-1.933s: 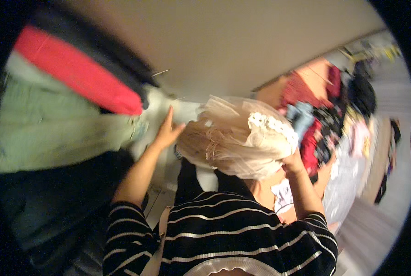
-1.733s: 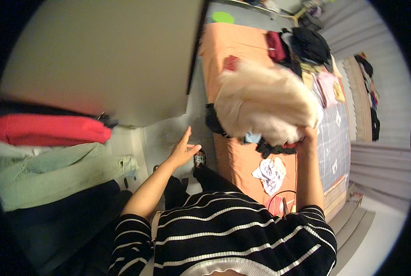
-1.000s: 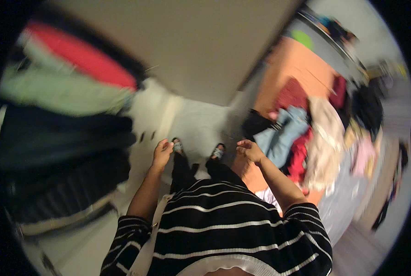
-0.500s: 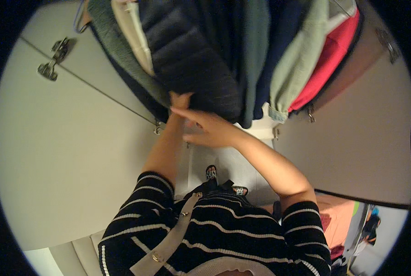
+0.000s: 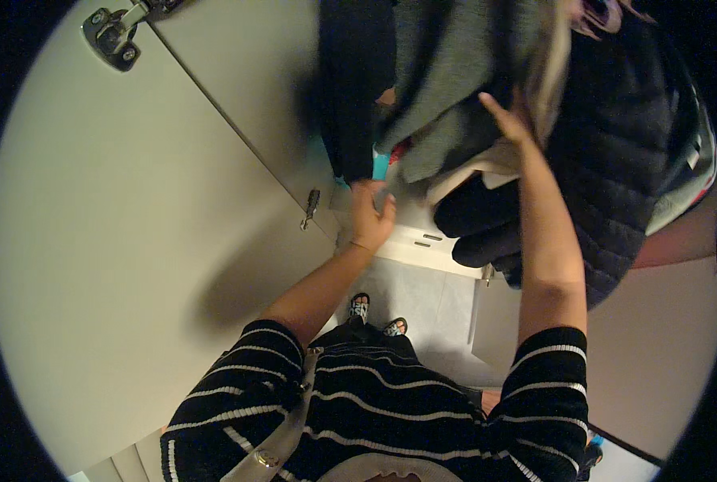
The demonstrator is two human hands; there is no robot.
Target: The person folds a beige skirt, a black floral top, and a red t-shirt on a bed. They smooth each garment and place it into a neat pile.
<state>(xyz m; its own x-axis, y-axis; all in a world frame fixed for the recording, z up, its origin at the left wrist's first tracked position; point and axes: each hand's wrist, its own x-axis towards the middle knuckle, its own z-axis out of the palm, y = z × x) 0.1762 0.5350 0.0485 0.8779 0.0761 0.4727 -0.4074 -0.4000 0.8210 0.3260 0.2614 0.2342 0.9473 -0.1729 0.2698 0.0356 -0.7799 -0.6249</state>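
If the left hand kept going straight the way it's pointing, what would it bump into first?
Most likely the lower end of the dark garment just above the left hand in the picture. Depth is unclear here, so they may already be touching.

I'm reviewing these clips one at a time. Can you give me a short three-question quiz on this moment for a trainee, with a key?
1. Multiple choice: in the picture, what colour is the hanging garment immediately to the left of the right hand?
A) grey
B) yellow
C) orange

2. True or false: the left hand shows lower in the picture than the right hand.

3. Count: how many of the wearer's feet show on the floor?

Key:
1. A
2. True
3. Two
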